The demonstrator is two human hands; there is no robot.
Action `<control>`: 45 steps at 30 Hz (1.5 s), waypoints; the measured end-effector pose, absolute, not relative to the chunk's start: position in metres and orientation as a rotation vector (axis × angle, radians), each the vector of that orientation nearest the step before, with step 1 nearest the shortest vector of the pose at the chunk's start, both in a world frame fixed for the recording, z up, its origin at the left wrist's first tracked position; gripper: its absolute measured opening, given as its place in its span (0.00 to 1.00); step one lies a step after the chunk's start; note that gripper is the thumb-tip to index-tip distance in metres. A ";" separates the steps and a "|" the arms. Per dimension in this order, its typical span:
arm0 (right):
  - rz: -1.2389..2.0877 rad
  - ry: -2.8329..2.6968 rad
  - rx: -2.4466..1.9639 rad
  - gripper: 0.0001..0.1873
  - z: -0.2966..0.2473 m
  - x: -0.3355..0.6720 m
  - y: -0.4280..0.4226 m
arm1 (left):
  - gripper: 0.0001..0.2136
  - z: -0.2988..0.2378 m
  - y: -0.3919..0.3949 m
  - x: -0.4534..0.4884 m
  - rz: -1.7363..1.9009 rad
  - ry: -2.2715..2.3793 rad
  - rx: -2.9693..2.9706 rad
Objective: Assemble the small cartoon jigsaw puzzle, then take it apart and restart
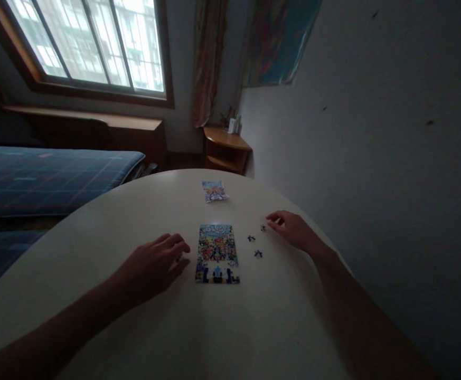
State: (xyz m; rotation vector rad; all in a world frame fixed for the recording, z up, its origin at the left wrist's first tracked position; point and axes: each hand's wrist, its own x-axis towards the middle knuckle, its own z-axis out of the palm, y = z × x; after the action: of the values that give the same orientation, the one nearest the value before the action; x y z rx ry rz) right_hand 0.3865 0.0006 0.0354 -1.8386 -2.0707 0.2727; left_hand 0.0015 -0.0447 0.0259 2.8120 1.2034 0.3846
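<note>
A colourful jigsaw puzzle [217, 244] lies flat on the white round table, mostly joined, with a pale gap across it above the bottom strip. My left hand [157, 264] rests just left of the puzzle, fingers curved and thumb apart; a small pale bit shows between them, too dim to name. To the right of the puzzle my right hand [289, 228] hovers low, its thumb and forefinger slightly apart. Close to its fingertips is a loose puzzle piece [263, 228]. Two more dark blue pieces lie nearer the puzzle, an upper piece [251, 238] and a lower piece [257, 254].
A printed picture sheet or packet [215, 191] lies farther back on the table [167, 198]. Beyond the table's curved edge are a plaid-covered bed [52, 177] at left and a wooden corner stand [227, 140]. The wall [392, 174] runs close along the right.
</note>
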 end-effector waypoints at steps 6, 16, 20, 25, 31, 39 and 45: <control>0.329 -2.085 -1.806 0.16 0.020 0.385 -0.010 | 0.11 0.029 -0.045 -0.010 0.186 1.430 2.517; 0.540 -2.229 -1.741 0.09 0.034 0.378 -0.023 | 0.11 0.021 -0.035 -0.012 0.207 1.392 2.358; 0.664 -2.146 -1.726 0.06 0.037 0.371 -0.028 | 0.11 0.017 -0.034 -0.012 0.265 1.338 2.376; 0.894 -1.975 -1.541 0.08 0.042 0.350 -0.035 | 0.11 0.015 -0.035 -0.008 0.292 1.360 2.373; 1.176 -1.654 -1.411 0.11 0.037 0.323 -0.043 | 0.10 0.008 -0.033 -0.009 0.311 1.317 2.406; 1.002 -1.816 -1.426 0.05 0.029 0.286 -0.055 | 0.09 0.015 -0.051 0.015 0.560 1.159 2.612; 0.689 -2.084 -1.324 0.06 0.021 0.270 -0.063 | 0.07 0.011 -0.065 0.029 0.630 0.654 2.870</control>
State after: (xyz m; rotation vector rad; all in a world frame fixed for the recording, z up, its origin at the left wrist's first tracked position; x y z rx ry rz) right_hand 0.2698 -0.0628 0.0212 -1.3245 -2.0836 0.6894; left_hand 0.0293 -0.0650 0.0108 2.8697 0.6543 0.6305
